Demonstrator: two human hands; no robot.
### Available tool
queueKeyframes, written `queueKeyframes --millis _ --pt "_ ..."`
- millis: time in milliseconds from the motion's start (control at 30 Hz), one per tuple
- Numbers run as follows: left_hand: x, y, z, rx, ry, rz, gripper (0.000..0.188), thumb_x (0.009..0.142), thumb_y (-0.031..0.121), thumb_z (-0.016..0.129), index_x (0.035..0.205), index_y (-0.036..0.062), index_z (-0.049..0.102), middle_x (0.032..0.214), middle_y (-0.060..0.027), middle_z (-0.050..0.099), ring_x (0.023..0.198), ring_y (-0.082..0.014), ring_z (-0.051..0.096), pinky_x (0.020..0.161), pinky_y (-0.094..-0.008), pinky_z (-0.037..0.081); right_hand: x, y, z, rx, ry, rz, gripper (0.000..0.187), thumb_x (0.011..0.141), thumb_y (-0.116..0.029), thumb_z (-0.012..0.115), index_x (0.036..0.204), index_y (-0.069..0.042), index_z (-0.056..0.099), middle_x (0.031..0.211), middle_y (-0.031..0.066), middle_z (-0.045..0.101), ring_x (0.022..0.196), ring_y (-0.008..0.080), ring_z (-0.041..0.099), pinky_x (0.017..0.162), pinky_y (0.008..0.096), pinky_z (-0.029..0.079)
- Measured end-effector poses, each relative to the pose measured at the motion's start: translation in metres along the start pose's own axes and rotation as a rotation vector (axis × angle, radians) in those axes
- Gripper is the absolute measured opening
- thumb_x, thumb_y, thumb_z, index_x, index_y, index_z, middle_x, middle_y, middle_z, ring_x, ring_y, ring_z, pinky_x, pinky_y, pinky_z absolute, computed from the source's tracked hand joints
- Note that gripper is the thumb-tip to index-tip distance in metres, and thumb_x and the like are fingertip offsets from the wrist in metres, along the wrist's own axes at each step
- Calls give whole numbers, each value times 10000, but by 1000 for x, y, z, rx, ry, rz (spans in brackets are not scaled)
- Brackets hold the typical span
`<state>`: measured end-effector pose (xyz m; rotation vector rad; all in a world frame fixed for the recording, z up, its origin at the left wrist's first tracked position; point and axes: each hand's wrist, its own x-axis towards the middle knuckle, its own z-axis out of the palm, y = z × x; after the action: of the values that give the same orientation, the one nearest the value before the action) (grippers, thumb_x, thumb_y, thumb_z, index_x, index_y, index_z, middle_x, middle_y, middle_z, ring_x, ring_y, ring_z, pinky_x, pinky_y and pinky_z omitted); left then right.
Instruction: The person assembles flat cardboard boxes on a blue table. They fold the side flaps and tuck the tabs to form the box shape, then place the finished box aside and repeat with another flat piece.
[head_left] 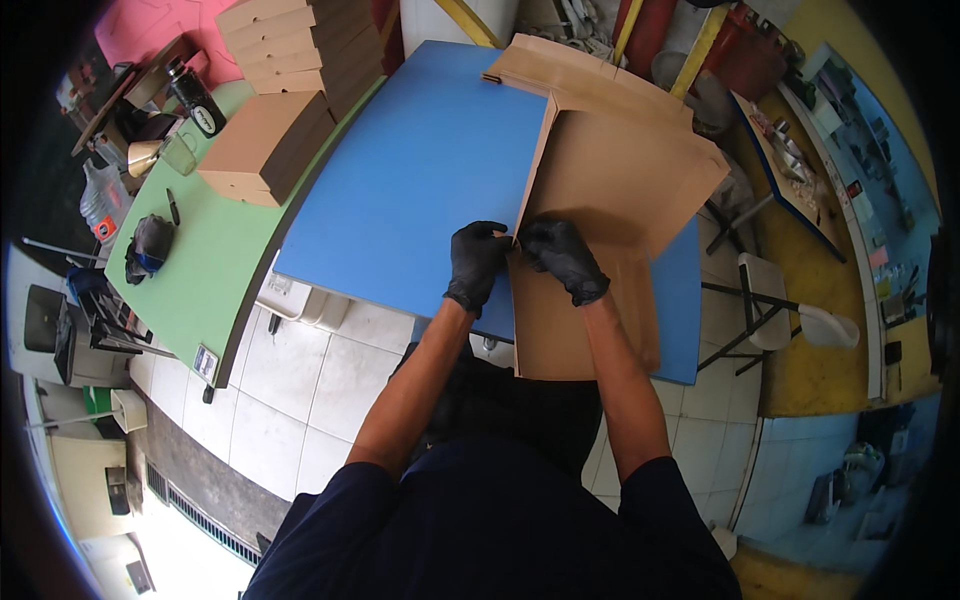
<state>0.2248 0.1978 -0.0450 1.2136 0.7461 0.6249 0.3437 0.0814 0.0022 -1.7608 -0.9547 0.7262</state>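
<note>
At the near edge of the blue counter (400, 190), my two black-gloved hands meet on a flat brown cardboard box blank (620, 190). The blank spreads away from me and to the right of my hands, its long axis running from the counter's near edge to its far edge, one side flap (535, 165) standing up along the fold. My left hand (475, 265) curls closed on the flap's near end; my right hand (563, 258), touching it, presses fingers-down on the panel. Both forearms reach straight forward. Finished boxes (285, 75) stack on the green counter (190, 270), left of the blue one.
</note>
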Motion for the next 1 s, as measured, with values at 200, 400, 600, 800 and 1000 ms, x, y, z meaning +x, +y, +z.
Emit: queueKeyframes --millis 200,400,600,800,1000 --pt "-3 4 -3 -126 -88 -40 171 781 15 807 933 -33 743 813 -73 720 666 -142 646 616 -280 520 -7 -11 5 185 115 37 211 930 -170 653 825 10 688 702 28 623 606 92 581 545 281 470" --pt "1 2 -10 -143 -100 -123 255 851 68 783 1058 -63 715 915 -91 740 765 -168 704 719 -287 569 -5 -9 12 143 129 13 182 926 -165 649 863 -3 703 706 53 643 624 123 626 573 302 500" --pt "0 2 -11 -107 -153 -76 267 849 71 783 1074 -56 715 892 -82 730 732 -157 680 682 -277 540 2 3 12 -6 134 -142 113 941 -98 636 930 -11 708 759 58 657 666 129 644 630 315 530" --pt "-8 6 0 -283 2 -110 233 843 48 777 1047 -50 720 856 -68 722 702 -133 661 639 -261 519 -1 3 17 130 137 -86 112 972 -75 636 948 21 689 796 45 669 706 102 633 657 285 530" --pt "-5 0 -7 -108 -106 -32 305 861 78 789 1130 -46 717 865 -53 721 708 -110 651 632 -257 513 -6 0 17 45 153 -100 124 946 -92 655 898 14 698 738 62 667 666 120 643 627 292 527"
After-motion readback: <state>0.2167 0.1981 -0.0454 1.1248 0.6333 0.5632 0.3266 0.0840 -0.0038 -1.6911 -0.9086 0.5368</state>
